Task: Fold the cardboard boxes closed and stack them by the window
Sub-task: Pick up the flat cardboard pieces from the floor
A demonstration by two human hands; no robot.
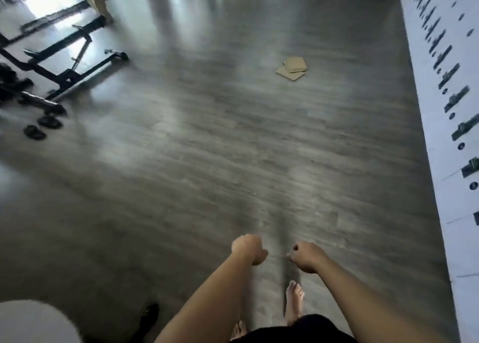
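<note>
exercise bench frame (64, 65) blurred, well left of fingers | left hand (248, 248) fingers curled under, holding nothing | right hand (307, 257) fingers curled, fingertips hidden, nothing visibly held | flattened cardboard boxes (292, 69) on floor (181, 161), far beyond fingertips | white wall (440, 135) cut off right

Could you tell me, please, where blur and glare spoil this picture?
Head view: motion blur smears the wall marks and the black frame; window glare whitens the floor at top left; the cardboard stays fairly legible; both the left hand and right hand look soft.
</note>
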